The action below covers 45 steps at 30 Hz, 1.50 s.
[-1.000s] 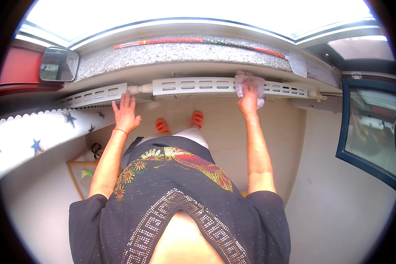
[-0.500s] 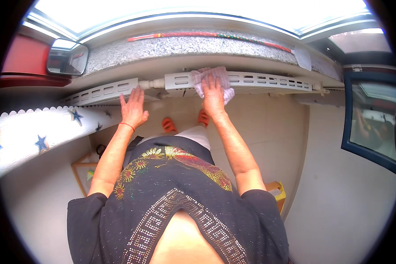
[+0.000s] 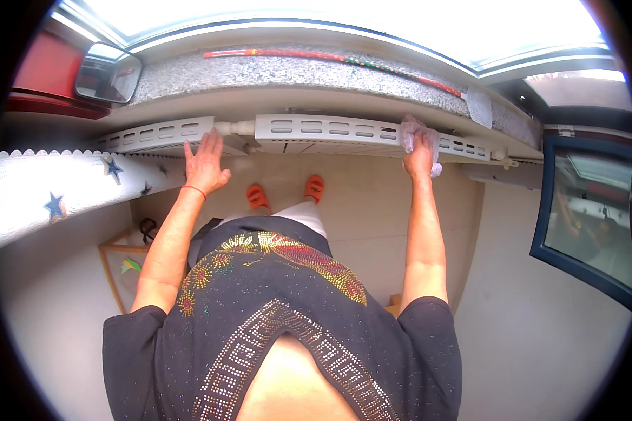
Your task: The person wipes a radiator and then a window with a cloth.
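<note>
The right hand [image 3: 421, 156] presses a pale cloth [image 3: 414, 133] flat against the top grille of the white radiator [image 3: 330, 130], toward its right end. The fingers are curled over the cloth and hold it bunched under the palm. The left hand [image 3: 205, 165] is open, fingers spread, and holds nothing; it rests against the edge of the second radiator section [image 3: 154, 135] to the left, near the pipe joint [image 3: 235, 128] between the two sections

To wipe well here, it seems best to keep the palm flat so the cloth covers the full width of the slotted top, and to move along the length of the grille, not across it. The slots are likely to catch the cloth, so light, even pressure is advisable. The braced left hand gives balance while leaning forward

The radiator sits just below a speckled stone windowsill [image 3: 295, 70], on which lies a long red and green rod [image 3: 330, 59]. A small mirror [image 3: 107, 74] stands at the sill's left end. A white surface with blue stars [image 3: 56, 200] lies to the left, and a dark-framed glass door [image 3: 586, 210] to the right. The floor [image 3: 372, 210] is pale, with orange slippers [image 3: 258, 196] on the person's feet
</note>
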Each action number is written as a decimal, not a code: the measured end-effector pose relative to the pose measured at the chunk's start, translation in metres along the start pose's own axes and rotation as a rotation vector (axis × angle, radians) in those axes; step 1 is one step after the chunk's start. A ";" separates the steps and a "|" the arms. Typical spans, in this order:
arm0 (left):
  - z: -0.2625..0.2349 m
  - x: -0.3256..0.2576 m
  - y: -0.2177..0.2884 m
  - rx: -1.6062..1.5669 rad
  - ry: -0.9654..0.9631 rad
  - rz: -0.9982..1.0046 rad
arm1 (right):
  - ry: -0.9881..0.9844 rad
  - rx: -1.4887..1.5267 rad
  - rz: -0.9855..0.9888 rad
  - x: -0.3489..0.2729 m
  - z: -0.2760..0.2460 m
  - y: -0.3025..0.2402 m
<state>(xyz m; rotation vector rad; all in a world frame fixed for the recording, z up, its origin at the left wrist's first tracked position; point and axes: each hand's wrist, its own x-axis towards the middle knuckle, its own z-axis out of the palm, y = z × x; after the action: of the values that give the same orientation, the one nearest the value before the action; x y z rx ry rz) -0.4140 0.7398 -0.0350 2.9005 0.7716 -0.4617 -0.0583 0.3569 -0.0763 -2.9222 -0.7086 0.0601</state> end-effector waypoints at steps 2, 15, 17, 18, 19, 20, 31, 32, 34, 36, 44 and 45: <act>-0.003 0.000 0.002 -0.016 -0.010 -0.006 | 0.005 -0.005 0.001 0.005 0.005 -0.001; -0.027 0.004 0.036 -0.157 0.237 0.169 | -0.203 0.222 -0.220 -0.045 0.013 -0.241; -0.037 0.008 0.062 -0.480 0.372 0.400 | -0.151 0.211 -0.191 -0.059 0.007 -0.273; -0.039 0.014 0.078 -0.644 0.417 0.448 | -0.124 0.203 -0.177 -0.062 0.007 -0.281; -0.041 0.022 0.095 -0.809 0.457 0.504 | -0.081 0.268 -0.206 -0.063 0.021 -0.276; -0.043 0.030 0.111 -0.927 0.417 0.499 | -0.040 0.333 -0.238 -0.065 0.045 -0.261; 0.025 0.075 0.198 -0.544 0.424 0.405 | -0.204 1.915 0.329 -0.076 -0.007 -0.146; 0.024 0.073 0.199 -0.492 0.433 0.397 | -0.215 1.911 0.337 -0.079 -0.008 -0.144; 0.021 0.072 0.199 -0.421 0.429 0.383 | -0.259 1.848 0.328 -0.086 -0.007 -0.142; 0.017 0.071 0.198 -0.384 0.404 0.370 | -0.286 1.770 0.340 -0.088 -0.003 -0.143; 0.016 0.080 0.196 -0.169 0.527 0.383 | -0.347 1.468 0.170 -0.069 -0.002 -0.140; 0.020 0.085 0.192 -0.126 0.541 0.409 | -0.353 1.417 0.130 -0.064 -0.003 -0.138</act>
<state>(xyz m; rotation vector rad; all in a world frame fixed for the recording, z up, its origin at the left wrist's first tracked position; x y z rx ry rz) -0.2527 0.6101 -0.0766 2.9625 0.2124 0.4099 -0.1773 0.4492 -0.0532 -1.5699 -0.2627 0.7464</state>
